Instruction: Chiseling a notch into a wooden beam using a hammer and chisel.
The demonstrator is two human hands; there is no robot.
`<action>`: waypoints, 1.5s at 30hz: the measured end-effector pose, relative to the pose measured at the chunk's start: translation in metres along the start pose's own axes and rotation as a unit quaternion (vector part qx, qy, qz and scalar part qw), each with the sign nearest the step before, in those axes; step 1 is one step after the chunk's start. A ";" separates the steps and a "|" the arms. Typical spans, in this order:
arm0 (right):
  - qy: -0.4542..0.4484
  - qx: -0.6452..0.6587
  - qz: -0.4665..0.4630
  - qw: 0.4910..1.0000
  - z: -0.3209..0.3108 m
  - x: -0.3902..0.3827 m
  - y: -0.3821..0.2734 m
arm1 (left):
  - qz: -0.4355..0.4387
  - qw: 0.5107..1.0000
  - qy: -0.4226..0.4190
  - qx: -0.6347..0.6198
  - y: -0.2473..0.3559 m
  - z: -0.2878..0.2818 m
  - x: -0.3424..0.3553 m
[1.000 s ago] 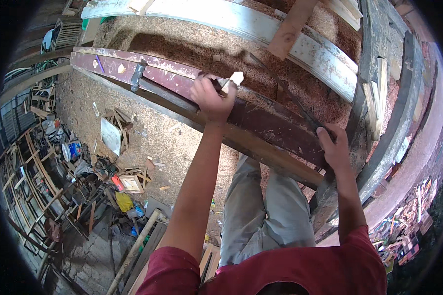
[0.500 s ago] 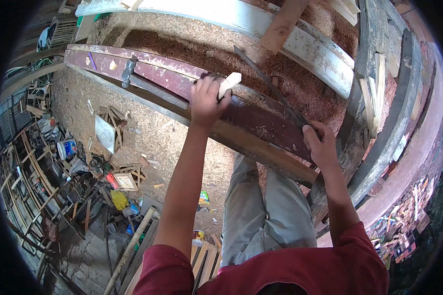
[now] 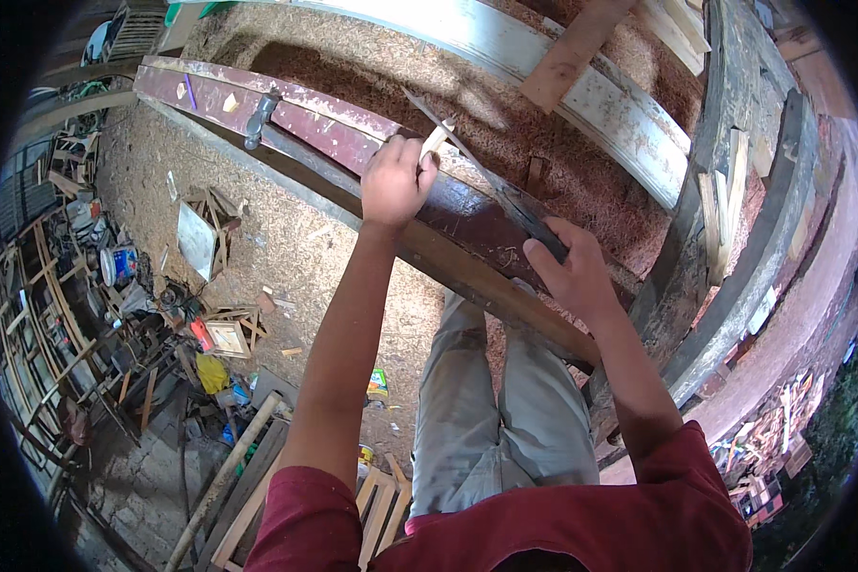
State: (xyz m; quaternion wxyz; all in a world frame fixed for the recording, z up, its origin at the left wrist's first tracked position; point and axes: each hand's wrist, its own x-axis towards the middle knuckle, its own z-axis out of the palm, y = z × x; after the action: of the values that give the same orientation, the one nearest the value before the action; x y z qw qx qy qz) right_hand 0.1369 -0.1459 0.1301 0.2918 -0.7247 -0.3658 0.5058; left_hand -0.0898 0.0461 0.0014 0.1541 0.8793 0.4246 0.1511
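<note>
My left hand [image 3: 396, 186] is closed around a short pale piece of wood [image 3: 436, 142], whose end sticks out past the thumb. That hand rests over a long maroon-painted board [image 3: 472, 217] on a raised beam. In my right hand [image 3: 574, 270], the fingers wrap the dark handle of a long-bladed knife [image 3: 475, 164]. Its narrow grey blade points up and left, crossing at the tip of the wood piece; whether it touches cannot be told. A hammer [image 3: 261, 119] lies on the board to the left of my left hand, its handle running toward it.
A purple pencil-like stick [image 3: 191, 91] and small wood chips [image 3: 230, 102] lie at the board's left end. White planks [image 3: 448, 29] lie beyond. Weathered timbers [image 3: 782, 191] stand at right, with split sticks [image 3: 725, 205]. Shavings cover the floor; scrap and a long pole [image 3: 224, 481] are lower left.
My right hand has moved left and up with the knife, bringing the blade across to the wood piece. My left hand still holds the wood, now tilted slightly differently. The whole view has shifted a little.
</note>
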 end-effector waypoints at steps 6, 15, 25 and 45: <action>0.074 -0.026 -0.090 0.993 0.010 0.019 0.006 | 0.032 0.999 -0.012 0.036 -0.006 -0.002 0.004; 0.061 -0.054 -0.048 0.995 0.012 0.028 0.003 | 0.075 0.991 0.001 0.115 0.010 0.003 0.001; 0.038 -0.055 -0.033 0.997 0.022 0.037 0.008 | 0.092 0.984 -0.001 0.155 0.007 0.007 0.001; 0.040 -0.057 -0.037 0.997 0.022 0.037 0.010 | 0.100 0.982 -0.018 0.157 0.007 0.006 0.003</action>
State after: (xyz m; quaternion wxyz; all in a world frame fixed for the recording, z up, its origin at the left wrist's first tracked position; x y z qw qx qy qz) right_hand 0.1271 -0.1197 0.0958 0.2833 -0.7454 -0.4088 0.4438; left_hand -0.0812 0.0436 -0.0008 0.0062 0.9330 0.3504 0.0818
